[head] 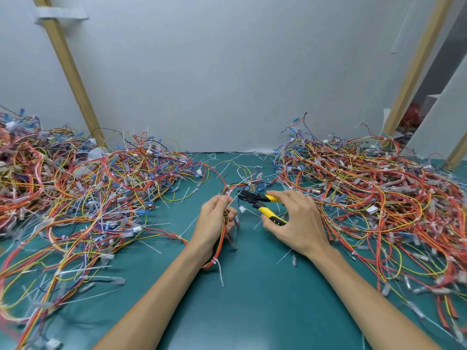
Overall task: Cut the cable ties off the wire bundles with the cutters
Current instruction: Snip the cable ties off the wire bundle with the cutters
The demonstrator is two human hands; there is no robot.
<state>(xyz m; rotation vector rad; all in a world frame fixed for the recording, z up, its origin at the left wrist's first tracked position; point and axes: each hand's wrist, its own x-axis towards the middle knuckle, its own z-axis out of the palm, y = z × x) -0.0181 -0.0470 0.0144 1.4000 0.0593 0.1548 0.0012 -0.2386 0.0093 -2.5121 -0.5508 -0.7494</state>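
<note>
Left grip pinches the wire bundle just under a white cable tie, mid-worktop, lifting the tie clear so the blades can reach it. Right grip is curled round the yellow handles of the cutters. Handles are spread, nose aimed at that tie, just beside it and not on it yet. Second tie sits lower on the same bundle, toward the near edge of the worktop. Loose wire piles at the left edge and right edge leave the middle free.
</note>
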